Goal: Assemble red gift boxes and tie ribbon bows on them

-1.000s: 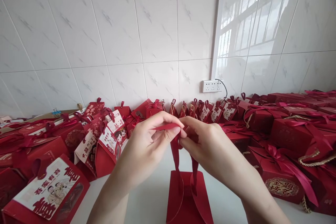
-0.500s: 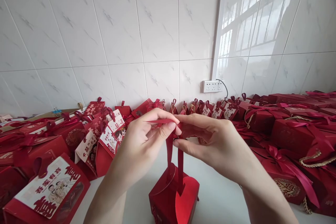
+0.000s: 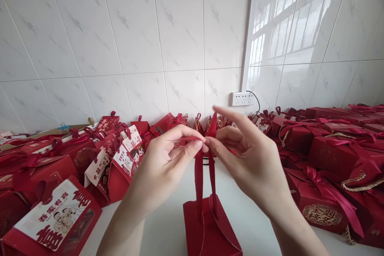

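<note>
A small red gift box (image 3: 193, 228) stands at the bottom middle, its curved top flaps folded together. Two strands of dark red ribbon (image 3: 198, 184) rise from its top to my fingers. My left hand (image 3: 174, 158) pinches the ribbon between thumb and forefinger, with a short length lying across its palm side. Thumb and fingers of my right hand (image 3: 247, 148) pinch the ribbon right beside it, the forefinger lifted and a ribbon end pointing up. Both sets of fingertips meet, so the crossing of the ribbon is hidden.
Red boxes with printed white cards (image 3: 60, 212) crowd the left side of the white table (image 3: 168, 216). More red boxes (image 3: 318, 208) with ribbons and gold cords are piled at right. Behind stands a tiled wall with a power strip (image 3: 242, 99).
The box has turned and shifted slightly right, so its bright heart-shaped flap no longer shows. My right hand has changed its grip, with its forefinger now raised. My left hand stays nearly still.
</note>
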`<state>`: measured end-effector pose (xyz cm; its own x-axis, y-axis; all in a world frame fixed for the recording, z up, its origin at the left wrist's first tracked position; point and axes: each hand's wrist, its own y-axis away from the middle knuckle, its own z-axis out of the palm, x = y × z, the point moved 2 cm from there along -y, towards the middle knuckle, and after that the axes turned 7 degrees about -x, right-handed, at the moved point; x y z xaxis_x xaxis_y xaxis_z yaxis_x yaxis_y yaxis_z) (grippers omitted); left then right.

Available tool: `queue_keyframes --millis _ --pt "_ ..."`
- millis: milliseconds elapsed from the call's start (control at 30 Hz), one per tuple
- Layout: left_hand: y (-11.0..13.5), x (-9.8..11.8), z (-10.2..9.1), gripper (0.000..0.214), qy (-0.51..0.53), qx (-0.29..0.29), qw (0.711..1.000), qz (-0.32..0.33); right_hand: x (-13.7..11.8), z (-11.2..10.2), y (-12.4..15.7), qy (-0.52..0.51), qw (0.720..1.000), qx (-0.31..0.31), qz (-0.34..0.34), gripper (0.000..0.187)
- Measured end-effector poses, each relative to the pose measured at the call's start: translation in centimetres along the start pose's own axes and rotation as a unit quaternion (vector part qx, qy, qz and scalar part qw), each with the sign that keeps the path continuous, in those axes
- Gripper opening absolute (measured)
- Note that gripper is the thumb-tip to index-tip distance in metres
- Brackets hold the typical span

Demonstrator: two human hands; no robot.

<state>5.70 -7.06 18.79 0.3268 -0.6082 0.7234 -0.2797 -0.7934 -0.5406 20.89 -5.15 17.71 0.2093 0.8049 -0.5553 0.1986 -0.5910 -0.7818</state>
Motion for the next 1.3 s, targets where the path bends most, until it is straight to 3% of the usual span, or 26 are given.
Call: queue_keyframes --millis 167,300,400,567,733,833,967,1133,1300 --pt "0.1 -0.2 0.2 0.018 0.016 0.012 1.0 0.005 0.2 -0.3 0.1 -0.006 0.998 0.052 0.019 0.065" --pt "-0.1 -0.6 0.4 0.019 0.025 -0.003 0.999 -0.02 0.3 -0.7 0.0 -0.051 0.998 0.018 0.042 0.066" --pt "-0.3 -0.8 0.4 0.023 0.013 -0.001 0.999 -0.034 0.3 -0.9 -0.3 -0.105 0.991 -0.014 0.076 0.058" --pt "-0.3 -0.8 0.2 0.025 0.003 0.002 0.999 -0.034 0.4 -1.1 -0.5 -0.151 0.981 -0.037 0.116 0.017" --pt "-0.7 -0.9 0.3 0.024 0.007 -0.023 1.0 -0.011 0.6 -1.3 -0.5 -0.111 0.99 0.005 0.082 0.02" --pt "-0.4 -1.9 0.1 0.023 0.019 -0.029 0.999 -0.004 1.6 -1.9 -0.2 -0.101 0.987 0.037 0.119 0.025" --pt "2.0 -5.1 -0.4 0.026 0.127 0.044 0.989 -0.06 3.9 -3.0 1.0 -0.141 0.969 0.078 0.186 0.029" --pt "6.5 -8.7 -0.2 0.036 0.273 0.171 0.933 -0.162 6.3 -4.5 4.2 -0.224 0.924 0.177 0.255 0.024" --pt "10.2 -10.4 -0.2 0.038 0.304 0.286 0.88 -0.226 8.3 -6.6 8.0 -0.208 0.891 0.26 0.31 0.021"
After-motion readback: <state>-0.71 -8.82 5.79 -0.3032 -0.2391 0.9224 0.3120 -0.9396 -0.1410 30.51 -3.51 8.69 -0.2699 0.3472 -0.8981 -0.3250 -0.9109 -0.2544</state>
